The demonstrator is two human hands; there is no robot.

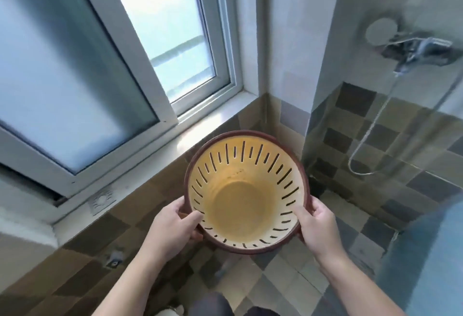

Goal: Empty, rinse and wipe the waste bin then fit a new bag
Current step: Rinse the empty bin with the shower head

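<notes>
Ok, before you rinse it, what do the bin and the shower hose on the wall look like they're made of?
The bin, held at its rim by the left hand and right hand, looks like moulded plastic: matte cream inside, darker brown rim, with neat slots cut in the wall. The floor of it looks stained yellowish. The shower hose looks like metal or metal-sheathed, silvery and shiny; blur leaves that open.

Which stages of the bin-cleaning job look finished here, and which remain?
Done: the slotted cream plastic bin with brown rim looks empty. In hand: the left hand and right hand hold its rim near the wall-mounted shower tap. Left: rinsing, wiping, bagging; no bag fitted.
</notes>
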